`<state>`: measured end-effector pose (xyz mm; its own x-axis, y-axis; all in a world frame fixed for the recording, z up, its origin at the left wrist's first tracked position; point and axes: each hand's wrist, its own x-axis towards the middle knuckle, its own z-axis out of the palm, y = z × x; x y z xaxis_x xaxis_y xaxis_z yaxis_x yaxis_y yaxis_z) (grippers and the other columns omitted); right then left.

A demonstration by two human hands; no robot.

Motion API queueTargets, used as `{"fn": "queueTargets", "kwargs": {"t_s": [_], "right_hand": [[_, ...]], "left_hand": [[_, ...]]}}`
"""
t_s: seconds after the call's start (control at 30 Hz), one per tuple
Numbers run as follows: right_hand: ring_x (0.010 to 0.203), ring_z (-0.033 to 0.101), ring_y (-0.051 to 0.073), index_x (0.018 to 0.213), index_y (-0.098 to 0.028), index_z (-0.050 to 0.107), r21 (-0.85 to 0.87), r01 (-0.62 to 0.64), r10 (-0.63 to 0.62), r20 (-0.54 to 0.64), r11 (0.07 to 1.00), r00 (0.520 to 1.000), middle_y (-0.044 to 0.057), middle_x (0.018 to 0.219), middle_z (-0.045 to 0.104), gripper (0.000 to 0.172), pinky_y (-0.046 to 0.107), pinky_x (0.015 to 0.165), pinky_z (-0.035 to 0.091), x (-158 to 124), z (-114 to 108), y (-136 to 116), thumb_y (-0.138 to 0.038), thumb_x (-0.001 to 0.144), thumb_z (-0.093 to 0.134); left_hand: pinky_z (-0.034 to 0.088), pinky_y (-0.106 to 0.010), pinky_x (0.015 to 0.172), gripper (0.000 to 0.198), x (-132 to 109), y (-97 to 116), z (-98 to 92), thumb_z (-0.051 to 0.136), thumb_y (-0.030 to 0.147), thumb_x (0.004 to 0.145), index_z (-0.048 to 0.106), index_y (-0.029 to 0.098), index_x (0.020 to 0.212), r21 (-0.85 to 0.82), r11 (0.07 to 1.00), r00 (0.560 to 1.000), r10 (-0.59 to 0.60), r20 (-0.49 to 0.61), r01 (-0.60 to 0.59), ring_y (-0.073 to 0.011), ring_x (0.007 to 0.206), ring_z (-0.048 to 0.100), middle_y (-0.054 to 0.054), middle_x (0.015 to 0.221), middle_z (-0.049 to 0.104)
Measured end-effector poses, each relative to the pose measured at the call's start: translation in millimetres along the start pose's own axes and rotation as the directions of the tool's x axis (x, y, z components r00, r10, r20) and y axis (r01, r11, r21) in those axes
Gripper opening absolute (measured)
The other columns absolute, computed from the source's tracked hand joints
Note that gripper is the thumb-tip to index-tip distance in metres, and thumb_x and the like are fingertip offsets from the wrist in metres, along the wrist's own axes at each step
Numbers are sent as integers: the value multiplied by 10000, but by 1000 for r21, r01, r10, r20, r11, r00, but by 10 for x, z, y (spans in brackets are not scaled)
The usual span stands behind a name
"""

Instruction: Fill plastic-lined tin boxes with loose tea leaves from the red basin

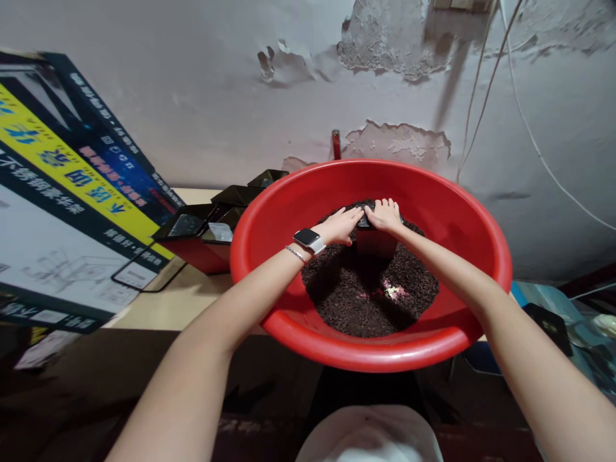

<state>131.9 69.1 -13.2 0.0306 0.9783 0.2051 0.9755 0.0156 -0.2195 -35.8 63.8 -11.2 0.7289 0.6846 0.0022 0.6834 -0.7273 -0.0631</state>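
Observation:
A large red basin (385,359) holds a bed of dark brown, loose granules (346,301). In it stands a small box (376,245) with dark reddish sides and a black top edge, upright among the granules. My left hand (337,226), with a watch and bracelet at the wrist, stretches its fingers to the box's near left corner. My right hand (385,215) lies over the box's top, fingers bent across the far edge and thumb pointing left. The box's opening is mostly hidden by my hands. A pale pink and yellow patch (393,290) shows on the granules.
Several similar red and black boxes (192,240) stand left of the basin on a pale tabletop (149,311). A large printed carton (72,192) leans behind them. Cables (520,109) hang down the peeling wall. Plastic-wrapped items (553,314) sit at right.

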Motion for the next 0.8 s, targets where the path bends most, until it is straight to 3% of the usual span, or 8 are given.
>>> {"fn": "queueTargets", "kwargs": {"t_s": [0.1, 0.23, 0.33, 0.5, 0.57, 0.63, 0.73, 0.8], "right_hand": [[1273, 426, 329, 1331, -77, 502, -33, 165, -163, 62, 986, 985, 184, 1351, 506, 640, 465, 1073, 282, 69, -34, 170, -525, 923, 297], [1342, 354, 244, 1419, -134, 408, 66, 292, -298, 121, 954, 947, 103, 1451, 421, 576, 392, 1122, 241, 123, -65, 414, -436, 940, 299], [1371, 309, 243, 1409, -92, 410, 164, 198, -213, 83, 966, 973, 117, 1462, 400, 597, 358, 1142, 211, 109, -32, 470, -432, 925, 333], [1304, 403, 348, 1410, -27, 352, 274, -30, 12, 66, 961, 998, 239, 1445, 369, 645, 476, 1057, 328, 72, 44, 451, -434, 912, 303], [1283, 437, 332, 1411, -13, 323, 327, -78, 52, 85, 942, 995, 256, 1412, 407, 648, 459, 1029, 368, 59, 40, 477, -427, 913, 295], [1258, 480, 278, 1424, -49, 304, 391, -75, 34, 110, 917, 993, 224, 1406, 434, 652, 395, 994, 420, 41, 3, 550, -459, 917, 302], [1191, 549, 211, 1485, -160, 191, 520, 13, -173, 262, 854, 949, 152, 1446, 413, 745, 331, 893, 496, 7, -92, 723, -535, 880, 410], [1122, 594, 213, 1501, -188, 153, 498, 156, -311, 244, 853, 919, 147, 1423, 443, 851, 338, 844, 520, -27, -150, 828, -530, 819, 530]], "left_hand": [[161, -437, 1161, 1008, 1, 10, -5, 735, 194, 640, 185, 79, 1476, 18, 1000, 1000, 0, -10, 0, -288, 1433, 195, -220, 1538, 190], [156, -422, 1166, 975, -9, 77, -24, 743, 200, 652, 221, 43, 1461, 64, 998, 1000, -19, 9, 18, -289, 1431, 204, -232, 1529, 213], [157, -412, 1167, 968, -45, 192, -27, 744, 193, 653, 231, -7, 1448, 109, 993, 999, -34, -22, 37, -309, 1425, 214, -255, 1521, 216], [103, -417, 1179, 957, -92, 301, 41, 737, 140, 617, 260, -67, 1421, 139, 988, 991, -52, -126, 70, -351, 1428, 174, -291, 1506, 216], [124, -421, 1178, 949, -91, 261, 99, 716, 202, 656, 233, -36, 1438, 46, 997, 989, -54, -137, 61, -338, 1435, 158, -273, 1522, 188], [181, -397, 1171, 940, -79, 194, 171, 664, 311, 731, 161, 27, 1472, -148, 988, 985, -73, -154, 50, -297, 1441, 153, -230, 1553, 108], [232, -378, 1160, 972, -40, 109, 295, 599, 456, 787, 41, 98, 1498, -467, 881, 962, -186, -197, 75, -258, 1445, 146, -191, 1569, 37], [254, -402, 1149, 997, -9, 78, 389, 604, 496, 780, 32, 111, 1501, -617, 782, 949, -255, -184, 90, -269, 1430, 207, -198, 1556, 136]]}}
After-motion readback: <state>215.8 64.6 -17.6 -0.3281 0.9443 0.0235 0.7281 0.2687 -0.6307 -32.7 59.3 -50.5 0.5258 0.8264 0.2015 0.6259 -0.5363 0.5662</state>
